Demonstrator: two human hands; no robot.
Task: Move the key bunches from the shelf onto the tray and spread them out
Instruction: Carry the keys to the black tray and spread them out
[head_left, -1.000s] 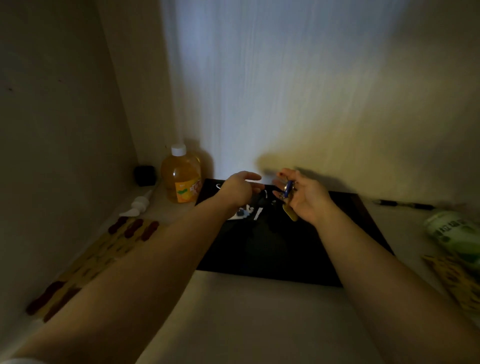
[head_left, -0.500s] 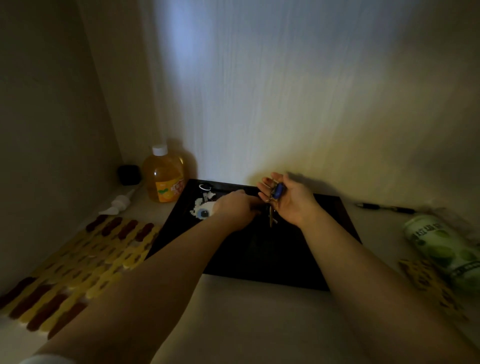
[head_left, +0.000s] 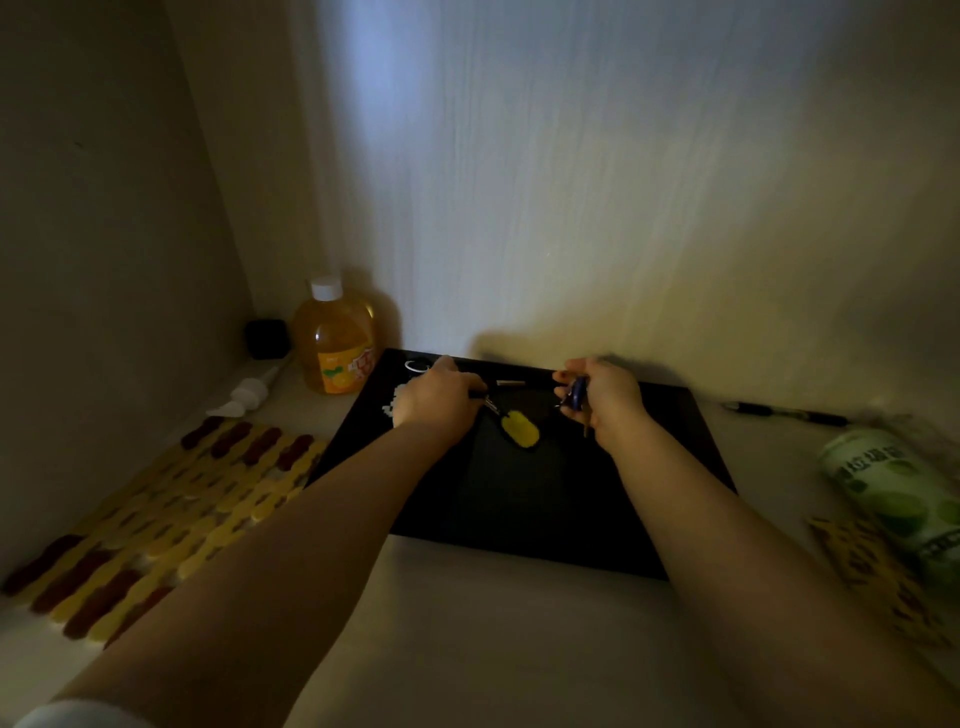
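Both hands over black tray (head_left: 675, 467), dim light.
Left hand (head_left: 434, 397) curled, fingertips pinching ring of yellow-tagged key bunch (head_left: 519, 428), tag lying on tray. Right hand (head_left: 605, 397) closed around blue-tagged key bunch (head_left: 576, 393), held just above tray surface.

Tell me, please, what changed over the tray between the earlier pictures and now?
The yellow key tag, earlier hanging below the right hand, now lies on the black tray, and the left hand pinches its ring end. The right hand holds the blue-tagged keys as before. The juice bottle, pen and green can stayed put.
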